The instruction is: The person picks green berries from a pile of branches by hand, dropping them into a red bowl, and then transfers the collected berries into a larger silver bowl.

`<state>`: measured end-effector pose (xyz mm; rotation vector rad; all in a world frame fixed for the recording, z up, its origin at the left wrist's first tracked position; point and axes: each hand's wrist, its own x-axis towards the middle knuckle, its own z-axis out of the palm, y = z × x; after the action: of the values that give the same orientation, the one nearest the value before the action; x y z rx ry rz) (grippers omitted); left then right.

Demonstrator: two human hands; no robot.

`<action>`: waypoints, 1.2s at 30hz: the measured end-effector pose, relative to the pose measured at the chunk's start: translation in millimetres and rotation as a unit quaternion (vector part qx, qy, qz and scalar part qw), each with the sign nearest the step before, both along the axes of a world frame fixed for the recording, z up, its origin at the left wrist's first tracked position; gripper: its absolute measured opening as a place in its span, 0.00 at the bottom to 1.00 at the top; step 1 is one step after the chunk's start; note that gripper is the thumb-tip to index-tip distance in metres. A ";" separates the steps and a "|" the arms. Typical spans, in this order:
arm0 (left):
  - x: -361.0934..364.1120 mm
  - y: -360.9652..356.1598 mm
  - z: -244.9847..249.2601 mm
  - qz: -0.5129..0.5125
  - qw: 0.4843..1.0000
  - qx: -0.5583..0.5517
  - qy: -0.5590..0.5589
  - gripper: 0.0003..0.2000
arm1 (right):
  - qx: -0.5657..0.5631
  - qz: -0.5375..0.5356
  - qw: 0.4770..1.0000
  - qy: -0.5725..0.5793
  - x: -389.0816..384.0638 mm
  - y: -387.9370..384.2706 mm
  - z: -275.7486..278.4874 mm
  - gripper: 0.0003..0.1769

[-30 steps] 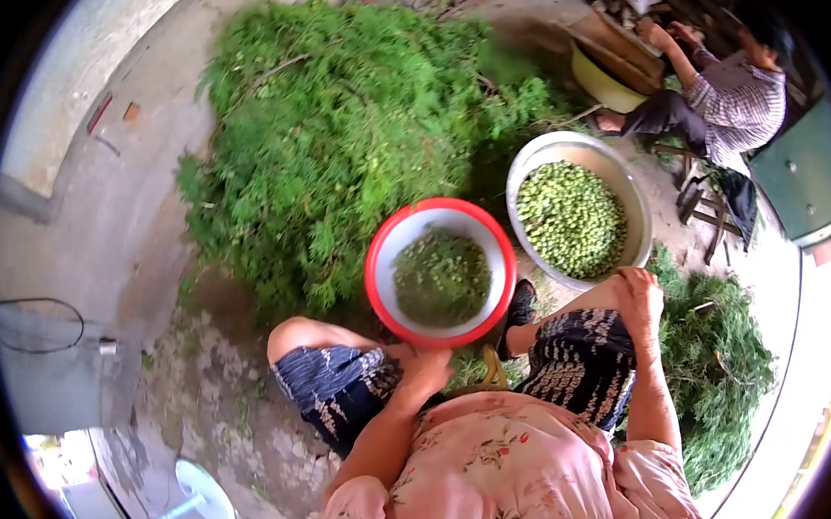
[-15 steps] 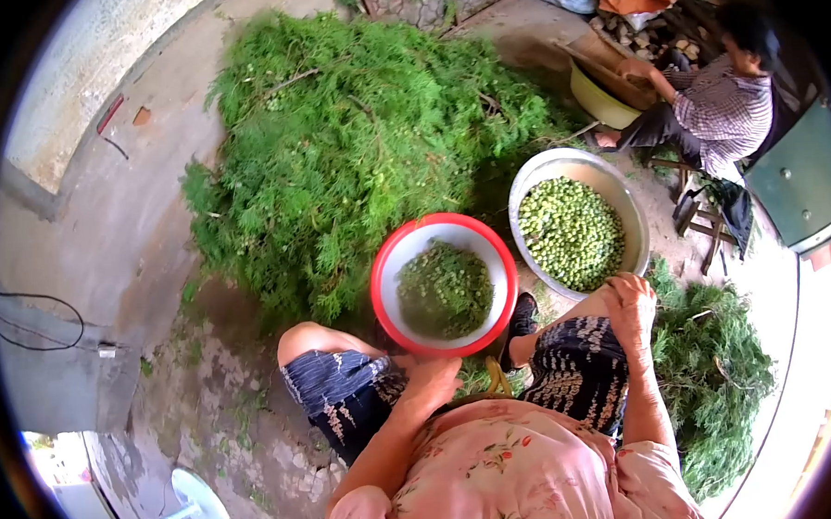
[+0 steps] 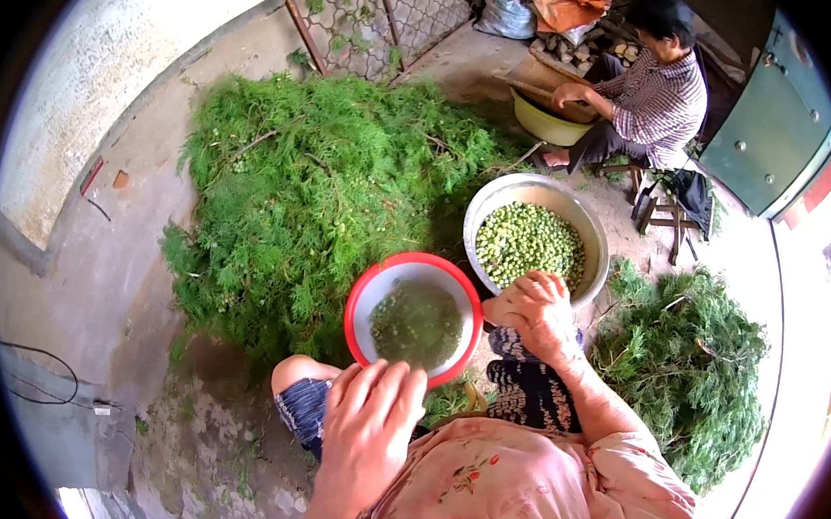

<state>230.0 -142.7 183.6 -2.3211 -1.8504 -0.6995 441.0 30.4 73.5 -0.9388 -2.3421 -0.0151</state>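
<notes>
My left hand (image 3: 371, 414) is raised at the near edge of a red-rimmed basin (image 3: 476, 324); its fingers are stretched out and nothing shows in them. Inside that basin lie blurry green sprigs and small round pieces (image 3: 417, 326). My right hand (image 3: 539, 317) rests over my bent knee, fingers draped across it, its palm hidden. Just beyond it stands a wide metal basin (image 3: 588, 226) holding a heap of small round green cones or berries (image 3: 531, 243).
A large pile of feathery green branches (image 3: 310, 181) covers the ground ahead, with a smaller pile (image 3: 685, 368) at the right. Another person (image 3: 654, 91) sits at the far right by a yellow tub (image 3: 544, 122). A green metal panel (image 3: 772, 133) stands beyond.
My left hand has risen from my lap toward the red-rimmed basin's near edge. My right hand stays on the knee, which has swung inward. The view has tilted upward.
</notes>
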 end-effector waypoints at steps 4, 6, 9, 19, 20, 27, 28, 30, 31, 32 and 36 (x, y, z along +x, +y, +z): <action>23.9 -22.5 63.1 -0.059 0.963 0.194 0.179 0.12 | -0.032 -0.022 0.998 -0.041 -6.4 7.1 -15.0 0.06; 27.2 -18.2 75.6 -0.083 0.928 0.267 0.248 0.12 | -0.071 -0.017 0.995 -0.063 -4.1 8.1 -15.1 0.11; 32.9 -10.3 88.2 -0.109 0.909 0.277 0.292 0.13 | -0.060 -0.025 0.997 -0.041 -2.4 6.9 -15.5 0.10; 46.0 31.1 92.2 -0.205 0.915 0.188 0.293 0.17 | -0.012 0.045 0.999 0.000 -20.1 7.1 -10.3 0.11; 43.7 37.1 88.0 -0.210 0.917 0.174 0.292 0.18 | -0.005 0.046 0.999 -0.001 -22.6 5.8 -10.5 0.11; -2.0 105.9 7.6 -0.143 0.949 -0.078 0.270 0.14 | -0.022 0.051 0.997 -0.060 -45.8 6.5 -7.8 0.14; -15.3 120.9 -7.6 -0.117 0.952 -0.139 0.246 0.12 | -0.046 0.051 0.995 -0.073 -52.4 6.2 -1.4 0.14; -45.9 148.7 -59.2 -0.085 0.988 -0.089 0.097 0.08 | -0.106 0.088 0.986 -0.096 -56.6 16.9 1.3 0.13; -60.5 163.2 -81.1 -0.063 0.989 -0.092 0.099 0.07 | -0.168 0.101 0.978 -0.071 -60.6 27.5 2.8 0.12; -74.0 176.5 -91.5 -0.041 0.980 -0.170 0.099 0.07 | -0.231 0.113 0.965 -0.045 -63.9 38.9 4.0 0.12; -110.9 189.9 -154.1 0.037 0.990 -0.136 0.009 0.11 | -0.373 0.131 0.918 -0.001 -100.0 101.7 -6.5 0.14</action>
<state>119.1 47.1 29.5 -2.3881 -2.1295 -0.4398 341.0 132.2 67.0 -0.9303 -2.4778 1.0481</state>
